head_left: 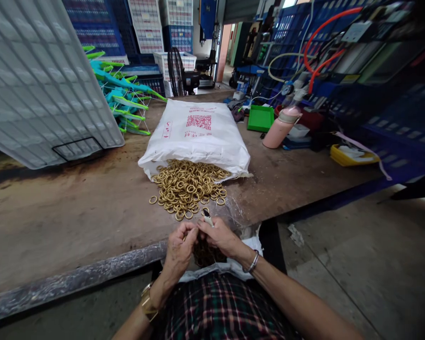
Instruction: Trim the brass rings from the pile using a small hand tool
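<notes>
My left hand [179, 248] is closed in a pinch over the table's front edge, and a bit of gold-coloured ring seems to show at its fingers. Fingertip to fingertip with it, my right hand [222, 237] is wrapped round a small tool [208, 217] with a pale body and a dark tip pointing up and away. Just beyond both hands lies a heap of gold-coloured rings [187, 186], spilling from the mouth of a white woven sack [201, 141]. Beneath the hands, partly hidden, a dark brownish mass [207, 255] sits in a white bag [253, 243] at my lap.
A large translucent crate [49, 85] stands tilted at the left, beside green and turquoise plastic parts [123, 94]. Toward the right are a green tray [260, 118], a pink bottle [279, 128], a yellow tray [354, 156] and a machine with red hoses [313, 47]. A fan [177, 73] stands behind.
</notes>
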A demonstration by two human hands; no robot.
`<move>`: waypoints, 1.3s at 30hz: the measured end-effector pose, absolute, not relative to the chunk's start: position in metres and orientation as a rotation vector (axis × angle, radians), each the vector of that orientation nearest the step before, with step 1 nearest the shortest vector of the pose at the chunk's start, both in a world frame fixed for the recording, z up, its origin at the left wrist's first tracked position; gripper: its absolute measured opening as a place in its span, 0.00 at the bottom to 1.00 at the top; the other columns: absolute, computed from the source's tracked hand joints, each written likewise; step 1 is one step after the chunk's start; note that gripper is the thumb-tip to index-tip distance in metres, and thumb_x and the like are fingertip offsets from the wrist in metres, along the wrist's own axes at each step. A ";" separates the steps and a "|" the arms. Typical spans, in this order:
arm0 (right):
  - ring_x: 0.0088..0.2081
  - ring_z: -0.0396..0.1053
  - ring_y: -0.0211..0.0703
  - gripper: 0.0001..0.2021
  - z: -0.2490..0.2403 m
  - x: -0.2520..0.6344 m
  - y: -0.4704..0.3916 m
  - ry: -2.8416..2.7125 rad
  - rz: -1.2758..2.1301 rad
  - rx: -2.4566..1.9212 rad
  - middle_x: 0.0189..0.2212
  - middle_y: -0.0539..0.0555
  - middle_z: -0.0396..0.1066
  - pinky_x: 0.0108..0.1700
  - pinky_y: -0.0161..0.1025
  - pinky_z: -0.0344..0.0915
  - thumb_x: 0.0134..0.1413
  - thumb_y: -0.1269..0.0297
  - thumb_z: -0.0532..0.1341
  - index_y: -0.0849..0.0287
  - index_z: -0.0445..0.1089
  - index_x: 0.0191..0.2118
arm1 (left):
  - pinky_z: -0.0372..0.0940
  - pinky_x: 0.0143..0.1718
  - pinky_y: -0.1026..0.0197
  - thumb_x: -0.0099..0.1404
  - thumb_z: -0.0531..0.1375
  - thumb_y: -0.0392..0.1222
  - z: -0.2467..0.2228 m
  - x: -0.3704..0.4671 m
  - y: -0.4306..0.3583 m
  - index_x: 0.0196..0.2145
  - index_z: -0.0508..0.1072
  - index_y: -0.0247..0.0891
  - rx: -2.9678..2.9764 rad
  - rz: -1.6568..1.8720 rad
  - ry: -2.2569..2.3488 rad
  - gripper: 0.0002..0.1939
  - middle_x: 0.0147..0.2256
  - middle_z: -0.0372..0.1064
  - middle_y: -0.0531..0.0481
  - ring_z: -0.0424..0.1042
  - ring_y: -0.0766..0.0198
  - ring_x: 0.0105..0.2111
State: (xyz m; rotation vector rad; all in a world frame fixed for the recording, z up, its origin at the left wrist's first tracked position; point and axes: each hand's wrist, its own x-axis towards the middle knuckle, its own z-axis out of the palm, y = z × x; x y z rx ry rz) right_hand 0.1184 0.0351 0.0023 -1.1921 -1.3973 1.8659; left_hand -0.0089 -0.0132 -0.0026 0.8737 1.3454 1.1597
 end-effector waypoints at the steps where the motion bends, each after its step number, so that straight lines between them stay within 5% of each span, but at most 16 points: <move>1: 0.14 0.45 0.26 0.18 0.002 0.118 0.035 -1.359 1.895 -1.187 0.15 0.42 0.56 0.15 0.30 0.40 0.50 0.49 0.57 0.59 0.59 0.23 | 0.48 0.17 0.69 0.54 0.60 0.56 -0.002 -0.009 -0.013 0.27 0.68 0.36 0.852 1.134 1.324 0.18 0.18 0.59 0.58 0.52 0.74 0.15; 9: 0.13 0.43 0.25 0.18 -0.002 0.119 0.035 -1.194 2.022 -1.130 0.15 0.42 0.56 0.15 0.29 0.39 0.48 0.49 0.58 0.58 0.58 0.23 | 0.45 0.15 0.70 0.54 0.60 0.56 0.004 -0.006 -0.017 0.30 0.68 0.36 0.764 1.058 1.229 0.19 0.19 0.59 0.59 0.51 0.76 0.14; 19: 0.20 0.50 0.31 0.15 0.002 0.119 0.036 -1.560 1.616 -1.226 0.18 0.45 0.58 0.21 0.30 0.48 0.53 0.53 0.55 0.59 0.61 0.23 | 0.45 0.15 0.70 0.55 0.60 0.55 -0.001 -0.005 -0.017 0.29 0.65 0.37 0.728 1.127 1.208 0.18 0.22 0.61 0.58 0.51 0.76 0.15; 39: 0.19 0.50 0.30 0.13 -0.008 0.115 0.036 -1.485 1.726 -1.176 0.18 0.45 0.58 0.21 0.30 0.47 0.53 0.56 0.54 0.60 0.62 0.25 | 0.46 0.14 0.71 0.56 0.61 0.52 -0.006 -0.010 -0.017 0.28 0.65 0.36 0.644 1.151 1.082 0.16 0.20 0.60 0.59 0.52 0.77 0.14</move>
